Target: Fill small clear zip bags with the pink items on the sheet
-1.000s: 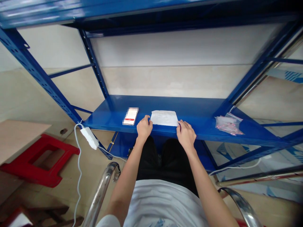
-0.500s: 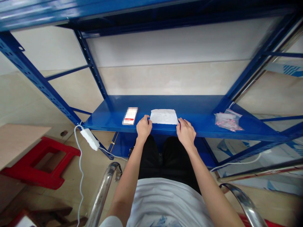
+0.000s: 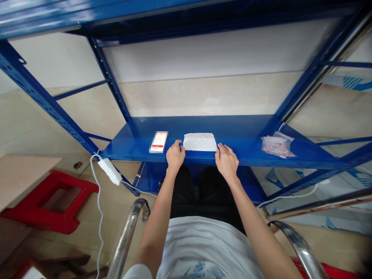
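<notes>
One left hand (image 3: 175, 155), one right hand (image 3: 228, 159) flank one sheet (image 3: 199, 142), each grip's hold unclear

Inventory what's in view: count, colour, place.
Rack: one, blue, ahead
Sheet: one, white, rack centre
Phone-like item: one, white and red, rack left
Plastic bag: one, clear, pink contents, rack right
Power strip: one, white, by rack, left
Cables: two lengths, white, both sides
Stool: one, red, left floor
Tabletop: one, pale, far left
Armrests: two, chrome, either side
Wall: one, white over beige, behind
Trousers: one pair, black, centre
Shirt: one, pale, lower centre
Left hand: one, bare, left of sheet
Right hand: one, bare, sheet's right corner
</notes>
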Motion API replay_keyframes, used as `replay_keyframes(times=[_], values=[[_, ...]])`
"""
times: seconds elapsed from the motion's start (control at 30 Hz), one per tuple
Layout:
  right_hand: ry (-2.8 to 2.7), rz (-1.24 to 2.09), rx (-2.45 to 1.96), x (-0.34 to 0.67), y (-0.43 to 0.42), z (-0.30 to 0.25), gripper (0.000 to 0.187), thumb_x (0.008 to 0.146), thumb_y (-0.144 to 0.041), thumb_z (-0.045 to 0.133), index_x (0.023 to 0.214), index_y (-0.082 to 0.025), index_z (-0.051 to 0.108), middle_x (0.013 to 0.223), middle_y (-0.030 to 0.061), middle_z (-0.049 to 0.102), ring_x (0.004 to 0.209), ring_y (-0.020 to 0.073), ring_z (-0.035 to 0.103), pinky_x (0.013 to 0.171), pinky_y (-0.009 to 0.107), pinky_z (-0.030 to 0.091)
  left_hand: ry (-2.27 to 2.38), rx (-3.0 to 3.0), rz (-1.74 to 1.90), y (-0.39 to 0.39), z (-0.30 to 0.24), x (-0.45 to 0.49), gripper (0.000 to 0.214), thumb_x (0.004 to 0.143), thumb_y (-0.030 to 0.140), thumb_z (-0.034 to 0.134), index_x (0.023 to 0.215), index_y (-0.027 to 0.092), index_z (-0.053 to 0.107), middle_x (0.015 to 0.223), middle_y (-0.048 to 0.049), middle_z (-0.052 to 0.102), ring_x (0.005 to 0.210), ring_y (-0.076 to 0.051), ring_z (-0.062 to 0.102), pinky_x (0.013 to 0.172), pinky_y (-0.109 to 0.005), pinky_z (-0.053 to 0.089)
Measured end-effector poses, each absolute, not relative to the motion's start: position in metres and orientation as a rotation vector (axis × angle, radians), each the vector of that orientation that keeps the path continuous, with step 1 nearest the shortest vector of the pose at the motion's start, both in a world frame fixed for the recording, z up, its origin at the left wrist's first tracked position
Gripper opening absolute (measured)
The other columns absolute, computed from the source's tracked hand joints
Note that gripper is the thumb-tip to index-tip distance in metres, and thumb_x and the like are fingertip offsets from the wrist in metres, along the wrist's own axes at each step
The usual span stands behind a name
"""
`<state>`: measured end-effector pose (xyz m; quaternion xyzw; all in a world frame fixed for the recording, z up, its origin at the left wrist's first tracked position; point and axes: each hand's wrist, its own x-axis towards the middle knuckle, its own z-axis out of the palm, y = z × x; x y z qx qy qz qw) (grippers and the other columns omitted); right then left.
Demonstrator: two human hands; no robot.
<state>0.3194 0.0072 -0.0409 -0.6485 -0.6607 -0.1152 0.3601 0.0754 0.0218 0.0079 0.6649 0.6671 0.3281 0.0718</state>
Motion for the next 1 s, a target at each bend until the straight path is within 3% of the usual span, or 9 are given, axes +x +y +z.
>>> replay_keyframes(times=[0.5, 0.87, 1.0], values=[[-1.710, -0.302, -1.680, 0.320, 0.008, -0.042, 0.048, 0.108, -0.028, 0.040, 0.143, -0.013, 0.070, 0.145, 0.0168, 0.073, 0.140, 0.0326, 0.062, 0.114, 0.048, 0.051, 2.013, 2.007, 0.993, 0.022, 0.005, 0.075, 0.037, 0.107, 0.024, 0.049, 0.142, 0.019, 0.060, 0.105, -0.0102, 0.080, 0.097, -0.026, 0.078, 0.078, -0.031, 0.051], [-1.695, -0.191, -1.696, 0.320, 0.007, -0.037, 0.046, 0.106, -0.028, 0.044, 0.139, -0.011, 0.070, 0.144, 0.0203, 0.072, 0.139, 0.0357, 0.062, 0.113, 0.051, 0.052, 1.954, 2.123, 0.973, 0.015, 0.002, 0.068, 0.032, 0.109, 0.029, 0.049, 0.137, 0.023, 0.064, 0.112, -0.0082, 0.075, 0.103, -0.022, 0.073, 0.086, -0.029, 0.053], [-1.637, -0.087, -1.680, 0.325, 0.011, -0.029, 0.044, 0.103, -0.030, 0.049, 0.136, -0.011, 0.071, 0.137, 0.0209, 0.074, 0.129, 0.0351, 0.067, 0.107, 0.047, 0.056, 1.910, 2.204, 1.030, 0.011, -0.004, 0.062, 0.032, 0.110, 0.031, 0.051, 0.137, 0.022, 0.064, 0.117, -0.0093, 0.073, 0.107, -0.022, 0.071, 0.091, -0.028, 0.053]])
